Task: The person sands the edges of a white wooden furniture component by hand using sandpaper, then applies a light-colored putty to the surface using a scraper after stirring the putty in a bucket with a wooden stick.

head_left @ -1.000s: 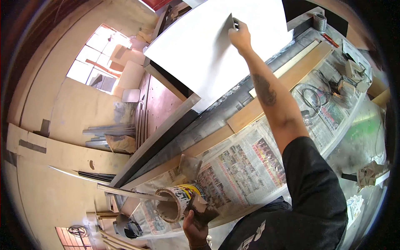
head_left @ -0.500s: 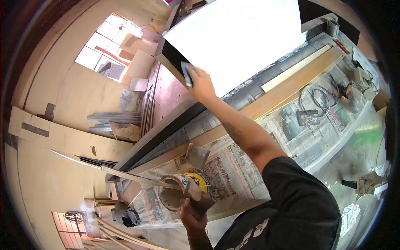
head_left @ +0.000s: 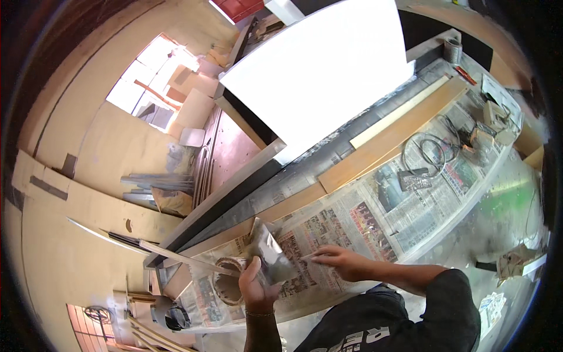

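My left hand grips a flat, shiny metal plate by its lower edge, thumb on top, beside an open round can with a smeared rim. To the right of the plate, my right hand pinches a thin flat scraper, seen almost edge-on and pointing at the plate with a small gap between. The can is partly covered by my left hand and the plate. Newspaper covers the bench under both hands.
A long pale strip reaches over the can's mouth from the left. Beyond lie wooden boards, a dark-edged frame and a bright white panel. Coiled cable and a dark flat block rest at the right.
My right hand has come back from the white panel's left edge to beside the plate. My left hand has shifted slightly left and up, and the plate's shiny face now shows.
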`<state>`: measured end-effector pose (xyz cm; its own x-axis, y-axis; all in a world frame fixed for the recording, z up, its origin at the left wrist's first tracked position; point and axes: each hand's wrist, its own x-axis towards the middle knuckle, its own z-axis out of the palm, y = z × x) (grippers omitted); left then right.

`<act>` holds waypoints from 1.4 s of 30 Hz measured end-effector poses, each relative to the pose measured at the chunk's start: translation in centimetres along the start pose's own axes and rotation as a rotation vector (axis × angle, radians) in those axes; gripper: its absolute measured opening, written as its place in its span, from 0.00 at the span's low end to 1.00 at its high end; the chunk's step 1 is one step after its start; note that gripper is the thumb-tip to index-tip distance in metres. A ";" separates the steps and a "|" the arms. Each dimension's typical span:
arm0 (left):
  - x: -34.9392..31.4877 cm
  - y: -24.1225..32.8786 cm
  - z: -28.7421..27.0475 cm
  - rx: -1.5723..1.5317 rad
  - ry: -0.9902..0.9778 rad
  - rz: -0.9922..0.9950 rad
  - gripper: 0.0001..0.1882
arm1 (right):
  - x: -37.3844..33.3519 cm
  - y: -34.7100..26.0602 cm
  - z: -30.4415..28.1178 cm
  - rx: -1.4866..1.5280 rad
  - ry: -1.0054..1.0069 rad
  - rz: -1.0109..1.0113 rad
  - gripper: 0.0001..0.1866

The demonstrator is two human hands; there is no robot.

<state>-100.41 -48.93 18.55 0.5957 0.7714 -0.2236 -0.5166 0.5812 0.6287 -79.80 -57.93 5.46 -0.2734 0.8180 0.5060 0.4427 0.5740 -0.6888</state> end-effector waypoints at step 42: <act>-4.5 -5.6 -5.9 1.675 0.241 0.193 0.23 | 18.2 23.6 -33.6 -0.352 1.313 0.360 0.29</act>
<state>-103.82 -54.17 11.66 0.4251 0.9034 -0.0565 0.6943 -0.2854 0.6607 -45.58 -30.74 15.85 0.7985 0.1748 0.5760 0.5580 0.1442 -0.8172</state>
